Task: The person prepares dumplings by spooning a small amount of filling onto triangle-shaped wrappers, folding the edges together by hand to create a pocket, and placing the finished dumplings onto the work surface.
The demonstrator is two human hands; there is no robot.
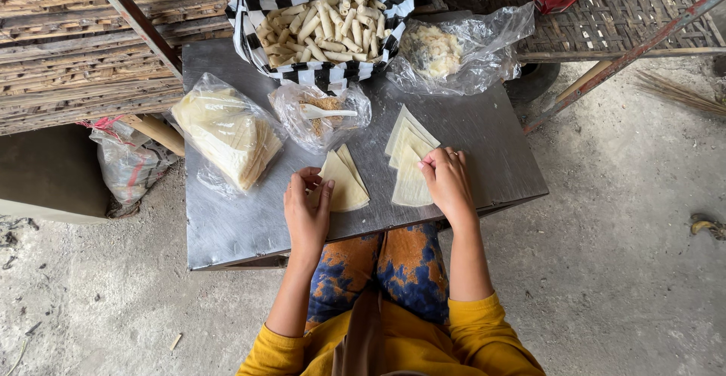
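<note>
head view | worn camera | looks steeply down | near metal table (249, 225)

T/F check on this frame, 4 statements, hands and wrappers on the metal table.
1. The left hand touches a small stack of triangular wrappers. True.
2. The right hand holds the white spoon. False: the spoon lies in a clear bag of crumbly filling; the right hand rests on another set of wrappers.
3. The striped bag holds finished rolls. True.
4. The table is wooden. False: it is bare metal.
</note>
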